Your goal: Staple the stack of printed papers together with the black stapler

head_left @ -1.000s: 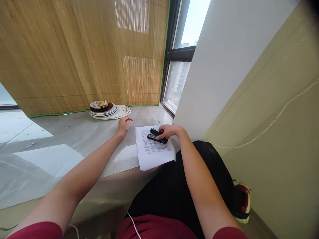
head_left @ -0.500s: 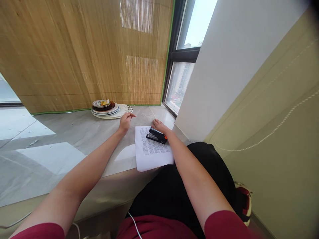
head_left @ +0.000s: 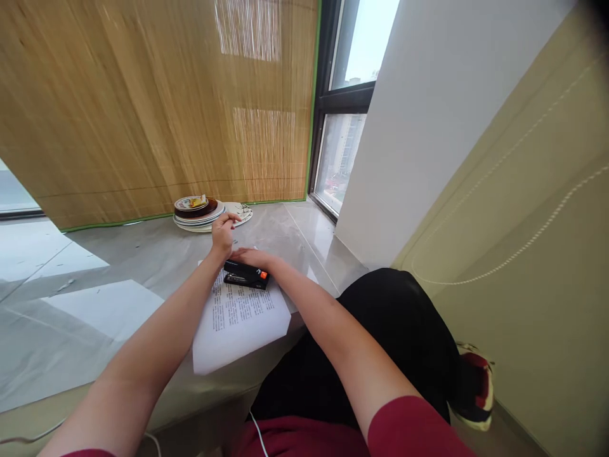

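grey ledge [head_left: 280, 230], stapler [head_left: 247, 277] on printed paper [head_left: 243, 324]

A black stapler [head_left: 246, 277] with a bright orange patch at its right-hand end lies on a white paper sheet printed with dark lines of text [head_left: 238, 339]. The stapler's arm and base gape apart toward the left. The sheet lies slightly askew on a grey, marble-look ledge [head_left: 280, 231], its blank near end overhanging the front edge.
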{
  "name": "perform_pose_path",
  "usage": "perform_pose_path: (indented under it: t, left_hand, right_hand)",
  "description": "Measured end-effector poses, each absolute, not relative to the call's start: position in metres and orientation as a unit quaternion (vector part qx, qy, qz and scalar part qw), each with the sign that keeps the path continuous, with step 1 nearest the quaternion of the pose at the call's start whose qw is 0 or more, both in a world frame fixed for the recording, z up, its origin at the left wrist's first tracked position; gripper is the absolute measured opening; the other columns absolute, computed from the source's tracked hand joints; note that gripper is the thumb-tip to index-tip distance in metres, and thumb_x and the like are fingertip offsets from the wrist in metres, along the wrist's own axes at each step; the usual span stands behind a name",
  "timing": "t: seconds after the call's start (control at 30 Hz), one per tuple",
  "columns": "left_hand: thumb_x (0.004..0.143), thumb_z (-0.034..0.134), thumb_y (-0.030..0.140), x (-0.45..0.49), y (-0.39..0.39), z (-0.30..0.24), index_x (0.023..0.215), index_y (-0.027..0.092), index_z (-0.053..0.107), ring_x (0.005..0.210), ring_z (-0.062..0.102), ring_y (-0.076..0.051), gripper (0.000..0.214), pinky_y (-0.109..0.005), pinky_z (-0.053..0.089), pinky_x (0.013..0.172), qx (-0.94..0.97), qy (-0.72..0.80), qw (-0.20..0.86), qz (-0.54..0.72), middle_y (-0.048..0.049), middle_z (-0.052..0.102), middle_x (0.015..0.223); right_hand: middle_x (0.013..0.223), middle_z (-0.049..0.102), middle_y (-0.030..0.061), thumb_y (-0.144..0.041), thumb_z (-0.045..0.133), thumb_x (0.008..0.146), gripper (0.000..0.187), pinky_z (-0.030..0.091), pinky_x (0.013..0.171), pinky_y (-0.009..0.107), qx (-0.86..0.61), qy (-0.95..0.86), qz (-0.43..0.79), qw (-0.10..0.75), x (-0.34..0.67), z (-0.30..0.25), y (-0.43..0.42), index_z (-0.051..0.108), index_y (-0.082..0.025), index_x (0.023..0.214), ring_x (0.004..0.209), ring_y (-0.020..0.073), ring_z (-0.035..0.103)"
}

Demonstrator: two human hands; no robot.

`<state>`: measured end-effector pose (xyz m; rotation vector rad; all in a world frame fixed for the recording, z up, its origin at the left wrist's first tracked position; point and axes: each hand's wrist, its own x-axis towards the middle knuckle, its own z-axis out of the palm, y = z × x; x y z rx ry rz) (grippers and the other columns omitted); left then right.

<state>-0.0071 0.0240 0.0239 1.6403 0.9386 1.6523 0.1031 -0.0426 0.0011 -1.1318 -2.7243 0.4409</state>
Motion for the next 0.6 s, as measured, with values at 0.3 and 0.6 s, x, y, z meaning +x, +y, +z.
perform_pose_path:
  t: [0.3,0.6]
  left_hand:
    - [0.072,0.049,0.019,0.013,0.012,0.005,0.072,0.021,0.070,0.083,0.064,-0.020,0.021,-0.032,0.054,0.077,0.745,0.348,0.327,0.465,-0.0054,0.072,0.086]
    - [0.086,0.049,0.023,0.022,0.004,-0.014,0.095,0.020,0.081,0.097,0.072,-0.025,0.034,-0.038,0.057,0.096,0.911,0.249,0.194,0.264,-0.0086,0.079,0.100]
  right_hand:
    - [0.161,0.055,-0.0058,-0.020,0.050,0.106,0.045,0.003,0.135,0.050,-0.455,-0.862,0.204,0.087,0.193,0.021,-0.081,0.068,-0.039,0.141,0.162,0.0179,0.030]
    - [0.131,0.076,0.0046,-0.020,0.058,0.101,0.028,0.033,0.123,0.040,-0.520,-0.832,0.130,0.141,0.228,0.055,-0.105,0.078,-0.026,0.120,0.134,0.0199,0.062]
